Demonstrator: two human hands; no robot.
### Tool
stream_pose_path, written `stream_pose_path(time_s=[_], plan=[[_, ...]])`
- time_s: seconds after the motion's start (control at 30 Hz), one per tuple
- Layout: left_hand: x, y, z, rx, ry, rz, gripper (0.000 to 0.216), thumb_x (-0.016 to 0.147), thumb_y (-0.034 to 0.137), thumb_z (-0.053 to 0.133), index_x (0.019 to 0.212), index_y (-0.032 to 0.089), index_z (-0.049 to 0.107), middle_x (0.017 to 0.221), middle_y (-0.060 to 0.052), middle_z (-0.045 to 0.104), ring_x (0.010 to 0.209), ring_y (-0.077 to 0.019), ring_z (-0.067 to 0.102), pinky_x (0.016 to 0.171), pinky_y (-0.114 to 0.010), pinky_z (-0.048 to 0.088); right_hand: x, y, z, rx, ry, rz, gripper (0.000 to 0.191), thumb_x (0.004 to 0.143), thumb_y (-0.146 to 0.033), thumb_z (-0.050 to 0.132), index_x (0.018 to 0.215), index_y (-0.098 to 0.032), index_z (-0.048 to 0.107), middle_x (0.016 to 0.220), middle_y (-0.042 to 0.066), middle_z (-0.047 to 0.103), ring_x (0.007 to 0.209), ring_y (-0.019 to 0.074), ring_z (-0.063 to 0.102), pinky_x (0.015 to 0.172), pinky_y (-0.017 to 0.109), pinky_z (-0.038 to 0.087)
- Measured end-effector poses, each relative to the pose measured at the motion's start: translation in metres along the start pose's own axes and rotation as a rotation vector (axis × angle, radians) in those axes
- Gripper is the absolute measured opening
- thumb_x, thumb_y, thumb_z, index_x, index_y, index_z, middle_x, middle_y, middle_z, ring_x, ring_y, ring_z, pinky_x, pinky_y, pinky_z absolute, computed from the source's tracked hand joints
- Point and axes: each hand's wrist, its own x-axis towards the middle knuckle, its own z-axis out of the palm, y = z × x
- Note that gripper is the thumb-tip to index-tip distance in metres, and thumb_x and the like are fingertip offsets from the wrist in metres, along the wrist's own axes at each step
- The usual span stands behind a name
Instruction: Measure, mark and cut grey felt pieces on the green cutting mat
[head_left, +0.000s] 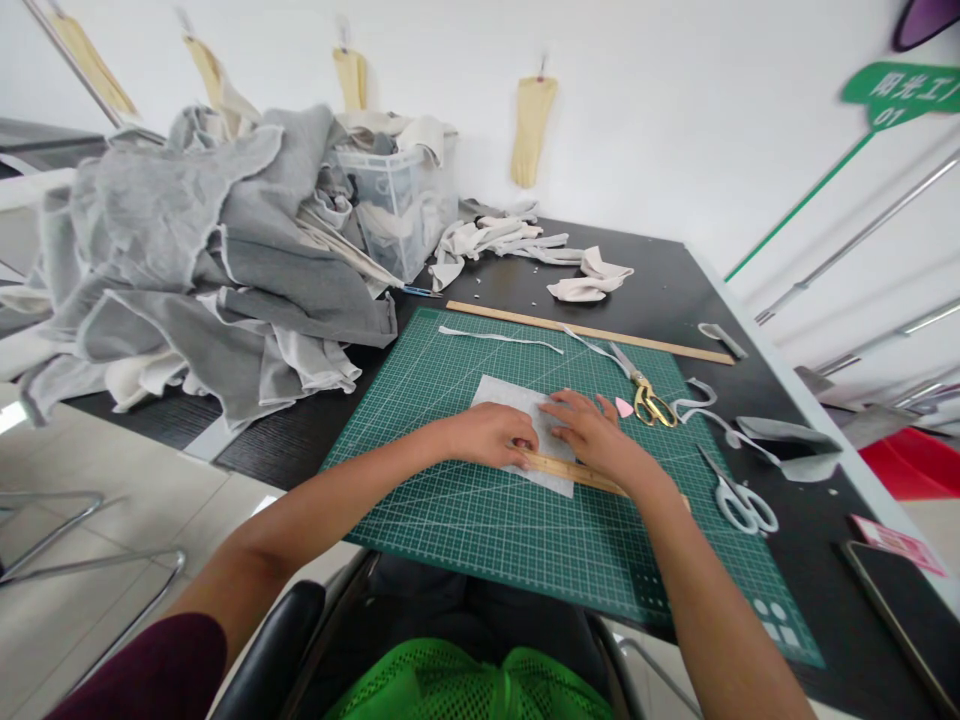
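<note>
A light grey piece of cloth lies on the green cutting mat, with a short wooden ruler across its lower part. At the ruler's left end is my left hand, its fingers curled in and its thumb and fingertips closed on the end. My right hand rests over the cloth's right side, fingers spread, with its wrist above the ruler. Just right of those fingers sits a pink tailor's chalk. Gold-handled scissors lie beyond it.
Grey fabric is heaped at left beside a clear plastic bin. A long wooden ruler lies along the mat's far edge. White-handled scissors, a grey cloth piece and a phone are at right.
</note>
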Motion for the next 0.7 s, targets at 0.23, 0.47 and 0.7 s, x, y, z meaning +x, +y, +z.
stream_pose_path(time_s=[0.23,0.47,0.7], plan=[[-0.003,-0.020,-0.011,0.192,0.100,0.024,0.026,0.092,0.036,0.063,0.115,0.025,0.068,0.114,-0.005,0.065,0.111,-0.0230,0.056,0.096,-0.037,0.042,0.000,-0.005,0.001,-0.118,0.087,-0.003,0.042,0.099,-0.021,0.047,0.139,-0.027,0.057,0.154,0.014,0.047,0.143,0.0327,0.039,0.115,0.062,0.019],[-0.010,-0.030,-0.025,0.262,0.063,-0.126,0.031,0.086,0.045,0.069,0.108,0.024,0.067,0.101,-0.002,0.069,0.101,-0.0233,0.056,0.085,-0.034,0.043,0.001,-0.027,-0.020,0.022,0.166,-0.087,0.019,0.096,-0.026,0.056,0.110,-0.019,0.068,0.119,0.014,0.066,0.114,0.0298,0.058,0.099,0.045,0.043],[-0.014,-0.027,-0.036,0.298,-0.026,-0.273,0.042,0.078,0.055,0.071,0.108,0.026,0.065,0.082,-0.001,0.067,0.091,-0.0233,0.061,0.066,-0.029,0.036,-0.003,-0.052,-0.028,0.193,-0.105,-0.217,0.018,0.086,-0.035,0.072,0.095,-0.020,0.068,0.095,0.007,0.068,0.092,0.0243,0.061,0.083,0.035,0.047]])
